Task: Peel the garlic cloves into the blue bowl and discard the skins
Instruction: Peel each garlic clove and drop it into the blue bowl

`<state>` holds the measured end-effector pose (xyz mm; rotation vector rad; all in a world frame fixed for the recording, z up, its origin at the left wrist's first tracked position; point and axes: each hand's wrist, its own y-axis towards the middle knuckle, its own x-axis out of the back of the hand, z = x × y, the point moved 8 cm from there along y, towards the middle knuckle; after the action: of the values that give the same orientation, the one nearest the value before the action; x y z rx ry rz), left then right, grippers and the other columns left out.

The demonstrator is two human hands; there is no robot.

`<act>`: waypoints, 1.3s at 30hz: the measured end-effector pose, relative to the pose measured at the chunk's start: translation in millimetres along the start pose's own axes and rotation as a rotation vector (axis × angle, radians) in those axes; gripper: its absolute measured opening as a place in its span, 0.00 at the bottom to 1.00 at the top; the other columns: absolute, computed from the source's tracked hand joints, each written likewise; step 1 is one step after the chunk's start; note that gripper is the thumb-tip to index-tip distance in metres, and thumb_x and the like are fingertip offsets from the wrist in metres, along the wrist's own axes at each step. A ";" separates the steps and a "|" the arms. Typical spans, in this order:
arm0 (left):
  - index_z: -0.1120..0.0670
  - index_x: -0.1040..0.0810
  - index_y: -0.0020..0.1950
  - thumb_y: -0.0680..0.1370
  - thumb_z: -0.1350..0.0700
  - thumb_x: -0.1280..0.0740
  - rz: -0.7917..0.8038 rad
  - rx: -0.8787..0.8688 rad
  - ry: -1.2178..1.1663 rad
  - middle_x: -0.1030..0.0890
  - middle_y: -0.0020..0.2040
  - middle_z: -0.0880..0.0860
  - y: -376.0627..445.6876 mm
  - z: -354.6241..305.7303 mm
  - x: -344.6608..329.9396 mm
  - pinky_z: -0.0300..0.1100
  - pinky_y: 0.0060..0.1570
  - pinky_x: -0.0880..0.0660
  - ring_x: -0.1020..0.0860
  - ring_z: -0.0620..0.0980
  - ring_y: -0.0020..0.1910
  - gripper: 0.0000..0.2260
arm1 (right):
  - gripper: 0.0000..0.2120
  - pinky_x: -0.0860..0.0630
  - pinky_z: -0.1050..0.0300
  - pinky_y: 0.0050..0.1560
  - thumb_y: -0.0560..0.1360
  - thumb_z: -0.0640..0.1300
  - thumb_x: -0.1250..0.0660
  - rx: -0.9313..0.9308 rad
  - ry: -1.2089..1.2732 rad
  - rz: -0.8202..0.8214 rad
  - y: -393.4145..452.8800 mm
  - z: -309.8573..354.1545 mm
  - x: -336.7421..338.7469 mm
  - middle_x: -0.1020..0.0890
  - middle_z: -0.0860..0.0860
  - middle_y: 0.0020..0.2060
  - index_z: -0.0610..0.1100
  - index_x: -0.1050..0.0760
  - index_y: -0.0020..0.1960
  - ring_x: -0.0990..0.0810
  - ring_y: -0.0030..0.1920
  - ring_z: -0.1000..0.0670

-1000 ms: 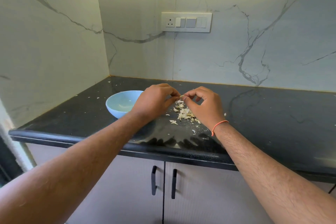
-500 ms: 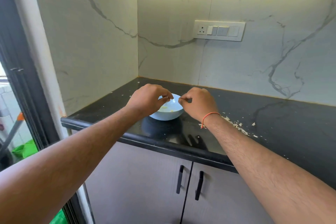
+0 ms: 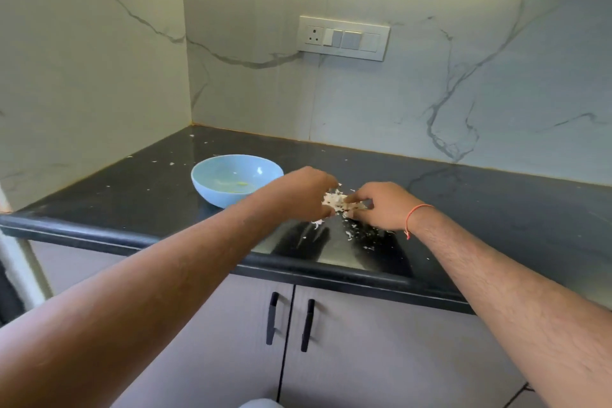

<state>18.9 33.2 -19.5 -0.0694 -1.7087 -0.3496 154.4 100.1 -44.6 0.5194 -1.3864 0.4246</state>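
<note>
A light blue bowl (image 3: pixel 212 190) stands on the black counter (image 3: pixel 496 209), with a few pale yellow peeled cloves (image 3: pixel 242 183) lying in it. Right of the bowl lies a white heap of garlic skins (image 3: pixel 335 200). My left hand (image 3: pixel 303 197) comes at the heap from the left, fingers curled down onto it. From the right, my right hand (image 3: pixel 385 207) closes thumb and fingers on the same heap. The skins are bunched between the two hands. Loose flakes (image 3: pixel 356 235) lie scattered in front of the hands.
Small skin flakes (image 3: pixel 170 163) dot the counter behind and left of the bowl. Marble walls close the corner at the back and left, with a switch plate (image 3: pixel 343 38) on the back wall. Cabinet doors with black handles (image 3: pixel 272 318) sit below the counter edge.
Both hands have left the space over the bowl and moved right onto the heap of skins. The view has swung back to the right.
</note>
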 end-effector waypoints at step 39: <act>0.46 0.13 0.58 0.82 0.49 0.28 -0.303 -0.043 -0.295 0.15 0.50 0.42 66.4 35.5 -44.2 0.30 0.42 0.32 0.24 0.33 0.42 0.07 | 0.03 0.29 0.60 0.39 0.75 0.54 0.25 0.132 0.498 -0.336 28.3 -49.6 -11.7 0.18 0.61 0.44 0.59 0.15 0.49 0.28 0.33 0.57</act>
<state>8.8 112.6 -54.3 0.1136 -2.0076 -0.6261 176.8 152.0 -58.6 0.6876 -0.7780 0.3414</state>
